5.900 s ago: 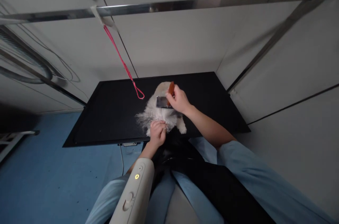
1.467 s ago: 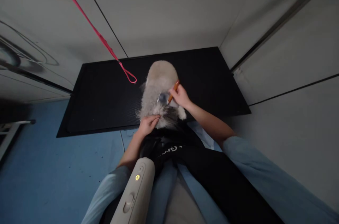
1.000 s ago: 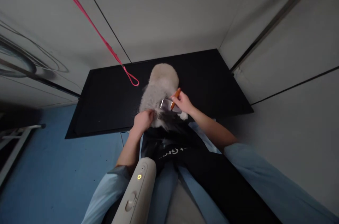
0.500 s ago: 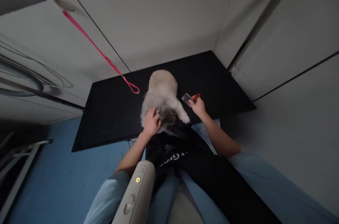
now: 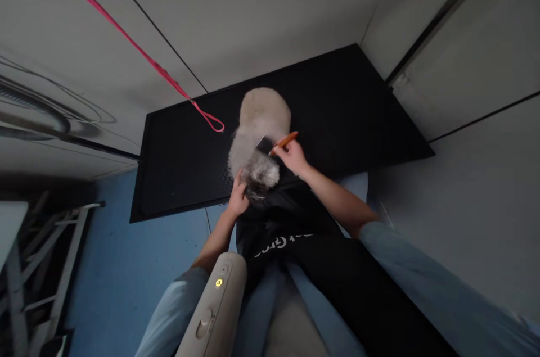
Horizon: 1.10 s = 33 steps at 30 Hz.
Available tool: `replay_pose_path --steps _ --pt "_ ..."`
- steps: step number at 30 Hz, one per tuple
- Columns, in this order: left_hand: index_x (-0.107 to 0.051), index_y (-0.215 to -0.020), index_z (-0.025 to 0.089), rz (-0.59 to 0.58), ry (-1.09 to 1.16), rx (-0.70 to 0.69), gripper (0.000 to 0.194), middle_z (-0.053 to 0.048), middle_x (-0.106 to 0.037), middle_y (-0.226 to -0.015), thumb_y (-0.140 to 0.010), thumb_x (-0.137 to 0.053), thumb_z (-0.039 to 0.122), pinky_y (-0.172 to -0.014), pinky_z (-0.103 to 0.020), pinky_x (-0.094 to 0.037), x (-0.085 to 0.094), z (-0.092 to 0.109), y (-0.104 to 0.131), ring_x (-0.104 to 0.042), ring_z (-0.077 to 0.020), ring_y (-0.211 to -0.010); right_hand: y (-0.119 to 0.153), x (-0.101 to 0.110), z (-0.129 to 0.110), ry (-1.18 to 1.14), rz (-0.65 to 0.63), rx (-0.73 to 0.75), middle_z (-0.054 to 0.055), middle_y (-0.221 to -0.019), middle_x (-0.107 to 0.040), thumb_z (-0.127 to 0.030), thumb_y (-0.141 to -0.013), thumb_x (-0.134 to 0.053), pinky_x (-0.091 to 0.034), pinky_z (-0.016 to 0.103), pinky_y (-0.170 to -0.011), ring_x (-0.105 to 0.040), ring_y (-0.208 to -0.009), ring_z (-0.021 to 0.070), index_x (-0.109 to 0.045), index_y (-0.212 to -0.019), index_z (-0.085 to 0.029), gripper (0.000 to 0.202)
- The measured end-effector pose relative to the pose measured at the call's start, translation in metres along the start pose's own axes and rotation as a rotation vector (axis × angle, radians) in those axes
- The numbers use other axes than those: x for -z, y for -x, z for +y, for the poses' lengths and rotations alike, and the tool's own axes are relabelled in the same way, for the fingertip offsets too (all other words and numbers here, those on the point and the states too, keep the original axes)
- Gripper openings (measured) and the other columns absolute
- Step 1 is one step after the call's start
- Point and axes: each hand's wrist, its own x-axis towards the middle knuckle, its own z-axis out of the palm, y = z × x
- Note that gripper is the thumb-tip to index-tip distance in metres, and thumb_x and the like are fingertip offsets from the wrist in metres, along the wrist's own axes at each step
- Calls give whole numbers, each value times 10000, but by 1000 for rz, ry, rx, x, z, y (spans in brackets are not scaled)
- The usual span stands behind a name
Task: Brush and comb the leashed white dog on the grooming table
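Note:
A furry animal [image 5: 265, 112], cream on the body and grey-white with dark fur at the near end, is on the black table [image 5: 181, 177]; whether it is a cat or a dog I cannot tell. My left hand [image 5: 239, 198] is closed around the left side of its near, darker end, some fingers hidden by fur. In my right hand [image 5: 293, 157] is a slicker brush [image 5: 288, 139] with an orange handle, gripped between thumb and fingers. Its flat metal head lies over the grey-white fur, seemingly touching it.
A pink leash loop [image 5: 213, 122] hangs over the table's left part. My black apron [image 5: 291, 222] meets the near table edge. A pale device with a yellow light [image 5: 219, 283] sticks up at lower left. White metal frames [image 5: 63, 267] stand at far left.
The slicker brush has moved left from beside the animal onto its fur. My left hand has shifted from on top of the fur to its left side. The animal's white leg no longer sticks out rightward.

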Motion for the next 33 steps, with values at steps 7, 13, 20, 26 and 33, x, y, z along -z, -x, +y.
replay_pose_path --steps 7,13,20,26,33 --pt "-670 -1133 152 -71 -17 -44 291 -153 -299 -1589 -885 -531 213 -1162 -539 -356 5 9 -1 -223 -317 -1506 9 -13 -5 28 -156 -11 29 -860 -685 -318 -777 -674 -544 375 -837 -675 -827 206 -611 -900 -208 177" --pt "-684 -1117 122 -98 21 -103 282 -176 -181 -1634 -890 -537 205 -1183 -544 -312 3 10 -5 -184 -337 -1518 14 -14 -12 71 -60 15 38 -918 -694 -342 -815 -644 -539 381 -875 -677 -884 213 -602 -948 -222 184" --pt "-689 -1116 144 -125 16 -83 287 -155 -252 -1621 -870 -556 204 -1174 -533 -330 5 12 -14 -186 -311 -1521 12 -6 -5 101 157 37 72 -1001 -686 -353 -828 -616 -523 377 -917 -660 -974 219 -581 -991 -209 220" --pt "-682 -1125 131 -114 -3 -86 288 -197 -295 -1596 -890 -553 237 -1153 -532 -350 11 20 -23 -228 -309 -1510 18 -11 6 124 113 -5 83 -952 -692 -341 -827 -588 -535 388 -876 -675 -915 225 -582 -966 -194 202" --pt "-717 -963 167 -66 80 -31 254 -151 -697 -1126 -873 -562 346 -1149 -497 -369 23 17 -27 -428 -302 -1397 17 -9 11 137 128 -8 53 -898 -696 -338 -837 -581 -551 379 -847 -683 -860 216 -562 -937 -223 153"
